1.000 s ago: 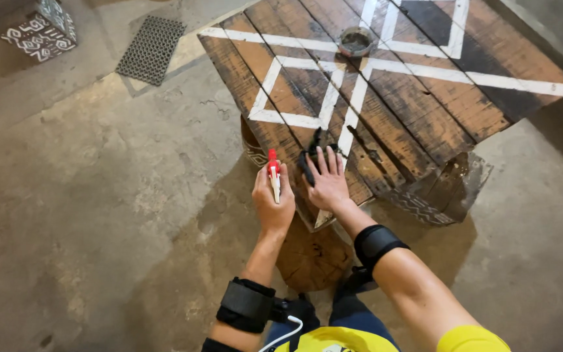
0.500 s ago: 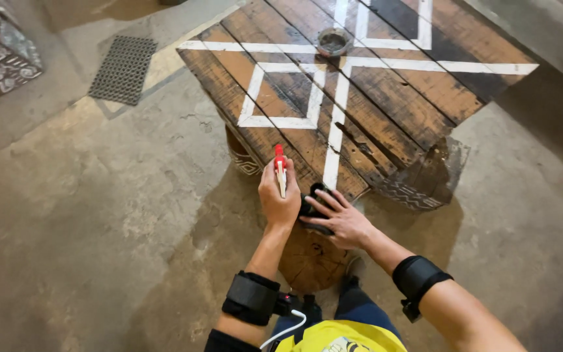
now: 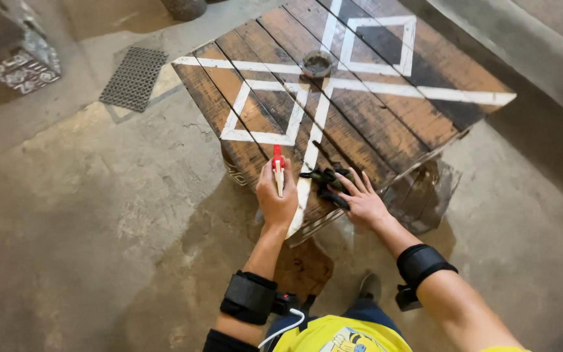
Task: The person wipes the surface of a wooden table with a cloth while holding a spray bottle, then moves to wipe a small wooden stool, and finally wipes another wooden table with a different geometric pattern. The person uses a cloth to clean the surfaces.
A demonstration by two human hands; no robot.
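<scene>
Left hand (image 3: 277, 199) is what I see first, fist wrapped around a red-and-white tool (image 3: 278, 168) held upright at the near edge of the wooden table (image 3: 386, 124). Just to its right, my right hand (image 3: 361, 202) lies with fingers spread, resting on a dark tangled object (image 3: 326, 179) on the planks.

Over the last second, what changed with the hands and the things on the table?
The right hand slid off to the right of the left hand and now lies spread on a dark tangled object. The left hand kept its grip on the red-capped tool. The small can on the wooden table stayed put.
</scene>
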